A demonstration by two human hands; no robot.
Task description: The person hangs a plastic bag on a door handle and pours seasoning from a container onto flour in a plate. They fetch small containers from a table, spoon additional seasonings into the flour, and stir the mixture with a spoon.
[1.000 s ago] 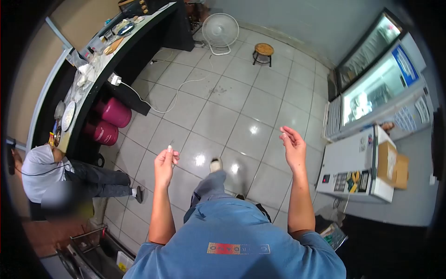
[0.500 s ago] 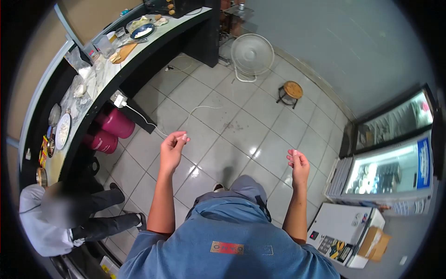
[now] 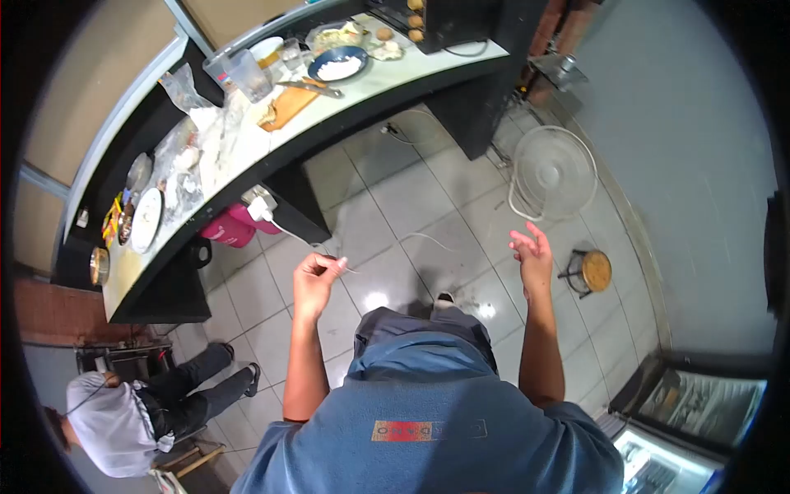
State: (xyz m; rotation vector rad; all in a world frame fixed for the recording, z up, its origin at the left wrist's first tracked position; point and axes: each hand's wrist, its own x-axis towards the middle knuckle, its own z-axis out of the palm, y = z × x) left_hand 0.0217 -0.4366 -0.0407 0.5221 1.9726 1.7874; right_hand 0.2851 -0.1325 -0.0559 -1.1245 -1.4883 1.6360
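Note:
My left hand point(image 3: 316, 284) is raised in front of my left side, its thumb and fingertips pressed together. A thin pale strand shows by the fingertips; I cannot tell whether it is held or is part of the white cable point(image 3: 292, 234) behind. That cable runs from a white plug point(image 3: 262, 207) on the counter's side down toward the floor. My right hand point(image 3: 533, 257) is up on the right, holding nothing, with fingers apart. Behind it, the standing fan point(image 3: 553, 174) is on the floor.
A curved counter point(image 3: 239, 165) carries a dark pan point(image 3: 337, 64), a cutting board point(image 3: 290, 107), a knife and a white plate point(image 3: 148, 221). A round stool point(image 3: 596, 272) stands right. Glass-door fridges point(image 3: 691, 403) are lower right. Another person point(image 3: 115, 420) is lower left.
My view has swung right and forward toward the counter. The fingers of my right hand have spread. My left hand stays pinched. The other person appears lower in view.

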